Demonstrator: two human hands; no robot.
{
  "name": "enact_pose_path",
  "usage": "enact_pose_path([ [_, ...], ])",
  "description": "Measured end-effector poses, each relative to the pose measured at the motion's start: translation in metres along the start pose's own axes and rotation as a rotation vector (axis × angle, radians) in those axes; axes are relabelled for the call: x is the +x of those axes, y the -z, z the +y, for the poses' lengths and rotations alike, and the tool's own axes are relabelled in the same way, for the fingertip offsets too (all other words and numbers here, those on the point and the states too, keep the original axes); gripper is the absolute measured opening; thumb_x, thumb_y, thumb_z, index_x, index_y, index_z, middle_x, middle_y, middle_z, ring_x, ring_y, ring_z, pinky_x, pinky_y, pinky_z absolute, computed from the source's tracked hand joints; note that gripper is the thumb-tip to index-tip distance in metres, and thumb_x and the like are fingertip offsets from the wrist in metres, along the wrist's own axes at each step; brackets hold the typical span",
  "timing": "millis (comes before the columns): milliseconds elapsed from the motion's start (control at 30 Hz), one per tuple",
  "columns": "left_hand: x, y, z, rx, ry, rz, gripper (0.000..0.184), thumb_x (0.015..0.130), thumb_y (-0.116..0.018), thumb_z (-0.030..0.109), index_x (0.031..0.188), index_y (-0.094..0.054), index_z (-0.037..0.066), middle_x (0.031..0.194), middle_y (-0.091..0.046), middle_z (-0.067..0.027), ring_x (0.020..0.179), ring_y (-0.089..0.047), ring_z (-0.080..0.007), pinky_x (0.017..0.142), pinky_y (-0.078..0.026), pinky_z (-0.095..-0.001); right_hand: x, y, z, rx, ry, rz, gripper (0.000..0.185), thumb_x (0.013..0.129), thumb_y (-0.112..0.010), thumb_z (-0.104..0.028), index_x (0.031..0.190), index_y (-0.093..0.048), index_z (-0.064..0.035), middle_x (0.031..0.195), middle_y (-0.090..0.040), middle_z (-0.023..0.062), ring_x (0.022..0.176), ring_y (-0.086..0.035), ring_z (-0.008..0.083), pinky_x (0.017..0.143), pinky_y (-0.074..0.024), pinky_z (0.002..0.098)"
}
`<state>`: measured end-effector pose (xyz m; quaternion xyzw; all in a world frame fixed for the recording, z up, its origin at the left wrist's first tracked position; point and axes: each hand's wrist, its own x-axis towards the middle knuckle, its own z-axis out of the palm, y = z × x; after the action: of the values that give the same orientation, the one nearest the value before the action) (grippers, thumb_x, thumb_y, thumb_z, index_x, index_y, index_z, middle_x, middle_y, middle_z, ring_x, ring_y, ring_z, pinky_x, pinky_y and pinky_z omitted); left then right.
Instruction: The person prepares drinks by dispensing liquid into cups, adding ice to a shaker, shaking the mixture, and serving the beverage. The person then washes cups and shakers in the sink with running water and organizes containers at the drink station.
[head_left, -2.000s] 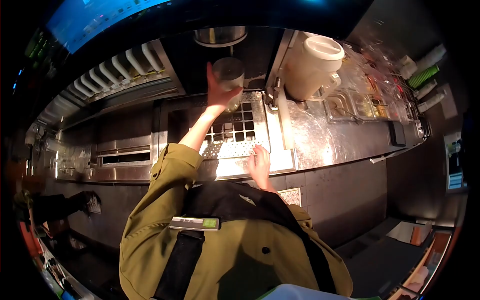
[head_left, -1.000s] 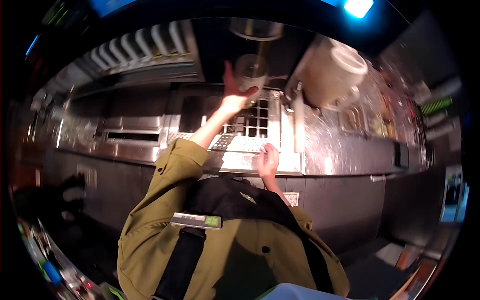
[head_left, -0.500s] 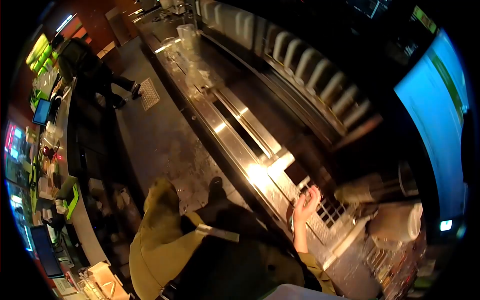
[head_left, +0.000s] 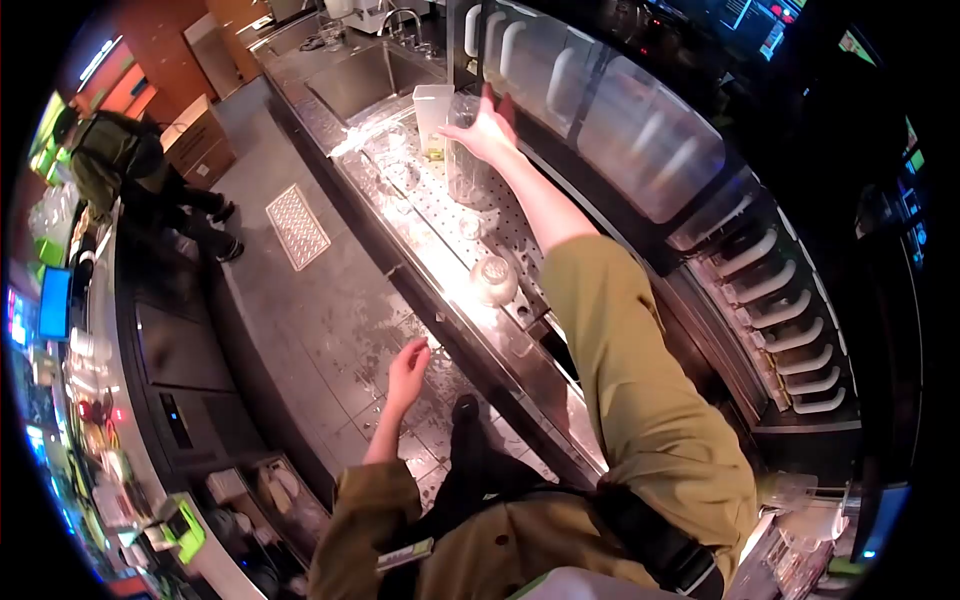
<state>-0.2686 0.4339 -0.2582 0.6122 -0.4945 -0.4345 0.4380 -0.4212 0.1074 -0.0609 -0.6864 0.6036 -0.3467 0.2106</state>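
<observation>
My right hand (head_left: 485, 132) is wrapped around the upper part of a tall clear container (head_left: 467, 178), thumb across its near side. This container stands on the perforated metal drain tray (head_left: 432, 205). Close by on the left is a white box-like holder (head_left: 433, 112). Clear vessels (head_left: 398, 172) and a rounded clear lid or jar (head_left: 493, 279) rest on the same counter. My left hand (head_left: 406, 372) hangs over the floor beside the counter edge, its fingers curled together with nothing visible in them.
A steel sink (head_left: 370, 78) with a faucet lies beyond the tray. Clear-fronted bins (head_left: 648, 135) and a row of white handles (head_left: 790, 320) line the right side. At the left counter (head_left: 130, 400) a person (head_left: 135, 165) bends near a cardboard box (head_left: 197, 140). A metal floor plate (head_left: 298, 226) lies between.
The view has swung left along the counter. Earlier my left hand was around a clear container below a metal vessel; now it is away from it, and my right hand has reached the tall container.
</observation>
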Motion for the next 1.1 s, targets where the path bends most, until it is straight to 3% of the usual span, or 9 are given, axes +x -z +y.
enact_pose_path([
  [233, 0.055, -0.002, 0.127, -0.519, -0.021, 0.010, 0.032, 0.088, -0.047, 0.015, 0.118, -0.045, 0.004, 0.103, -0.056, -0.0103, 0.091, -0.056, -0.0163, 0.079, -0.045, -0.0269, -0.047, 0.064, -0.015, 0.049, 0.098, 0.023, 0.076, 0.058, -0.070, -0.034, 0.120, -0.038, -0.0042, 0.118, -0.041, 0.0199, 0.108, -0.047, 0.0327, 0.089, -0.0401, 0.0390],
  [367, 0.071, -0.058, 0.211, -1.156, 0.419, -0.286, 0.073, 0.081, -0.055, 0.043, 0.133, -0.016, 0.009, 0.126, -0.037, -0.0208, 0.116, -0.040, -0.0315, 0.094, -0.037, -0.0455, -0.206, 0.149, 0.021, -0.105, 0.482, 0.357, 0.067, 0.057, -0.074, -0.028, 0.112, -0.044, -0.0021, 0.116, -0.042, 0.0196, 0.107, -0.044, 0.0361, 0.090, -0.0394, 0.0390],
  [400, 0.071, -0.080, 0.220, -1.262, 0.506, -0.346, 0.075, 0.076, -0.056, 0.050, 0.130, -0.021, 0.010, 0.127, -0.036, -0.0222, 0.118, -0.036, -0.0345, 0.095, -0.033, -0.0496, -0.248, 0.168, 0.037, -0.103, 0.552, 0.305, 0.070, 0.061, -0.071, -0.036, 0.112, -0.043, 0.0032, 0.121, -0.036, 0.0200, 0.112, -0.040, 0.0351, 0.087, -0.0430, 0.0378],
  [567, 0.019, -0.184, 0.212, -1.301, 0.782, -0.768, 0.059, 0.070, -0.059, 0.058, 0.108, -0.047, 0.014, 0.124, -0.039, -0.0239, 0.116, -0.036, -0.0387, 0.095, -0.030, -0.0555, -0.452, 0.232, 0.048, -0.035, 0.444, 0.321, 0.069, 0.053, -0.079, -0.019, 0.111, -0.045, -0.0056, 0.125, -0.032, 0.0219, 0.115, -0.039, 0.0368, 0.087, -0.0428, 0.0430],
  [633, -0.012, -0.224, 0.207, -1.234, 0.771, -0.954, 0.056, 0.072, -0.058, 0.056, 0.108, -0.048, 0.014, 0.122, -0.041, -0.0241, 0.114, -0.040, -0.0373, 0.094, -0.031, -0.0552, -0.509, 0.274, 0.043, -0.187, 0.180, 0.266, 0.065, 0.052, -0.079, -0.017, 0.108, -0.048, -0.0059, 0.125, -0.034, 0.0201, 0.114, -0.041, 0.0348, 0.090, -0.0403, 0.0429],
  [733, -0.074, -0.267, 0.210, -1.189, 0.593, -1.074, 0.053, 0.077, -0.053, 0.053, 0.116, -0.046, 0.018, 0.119, -0.045, -0.0212, 0.108, -0.044, -0.0355, 0.091, -0.034, -0.0550, -0.621, 0.333, 0.153, -0.379, 0.034, 0.921, 0.054, 0.059, -0.076, -0.011, 0.106, -0.050, -0.0049, 0.121, -0.040, 0.0135, 0.108, -0.045, 0.0283, 0.088, -0.0393, 0.0358],
  [833, -0.139, -0.309, 0.202, -1.175, 0.451, -1.080, 0.046, 0.078, -0.053, 0.050, 0.111, -0.052, 0.018, 0.118, -0.045, -0.0195, 0.107, -0.044, -0.0348, 0.091, -0.035, -0.0518, -0.701, 0.409, 0.230, -0.164, -0.413, 1.401, 0.075, 0.062, -0.075, -0.017, 0.123, -0.035, 0.0001, 0.122, -0.040, 0.0148, 0.105, -0.044, 0.0252, 0.092, -0.0371, 0.0361],
  [933, -0.209, -0.339, 0.208, -1.022, 0.451, -0.899, 0.041, 0.080, -0.053, 0.048, 0.109, -0.051, 0.019, 0.114, -0.047, -0.0163, 0.102, -0.047, -0.0342, 0.086, -0.040, -0.0513, -0.729, 0.477, 0.298, -0.112, -0.593, 1.356, 0.106, 0.053, -0.081, -0.025, 0.133, -0.016, 0.0018, 0.131, -0.025, 0.0223, 0.123, -0.027, 0.0311, 0.102, -0.0266, 0.0386],
  [1100, -0.266, -0.343, 0.233, -0.967, 0.281, -0.793, 0.041, 0.082, -0.052, 0.046, 0.114, -0.047, 0.020, 0.117, -0.047, -0.0169, 0.105, -0.048, -0.0319, 0.080, -0.046, -0.0471, -0.716, 0.524, 0.348, 0.051, -0.287, 1.062, 0.121, 0.051, -0.084, -0.020, 0.137, 0.000, -0.0067, 0.135, -0.025, 0.0194, 0.125, -0.027, 0.0275, 0.101, -0.0275, 0.0368],
])
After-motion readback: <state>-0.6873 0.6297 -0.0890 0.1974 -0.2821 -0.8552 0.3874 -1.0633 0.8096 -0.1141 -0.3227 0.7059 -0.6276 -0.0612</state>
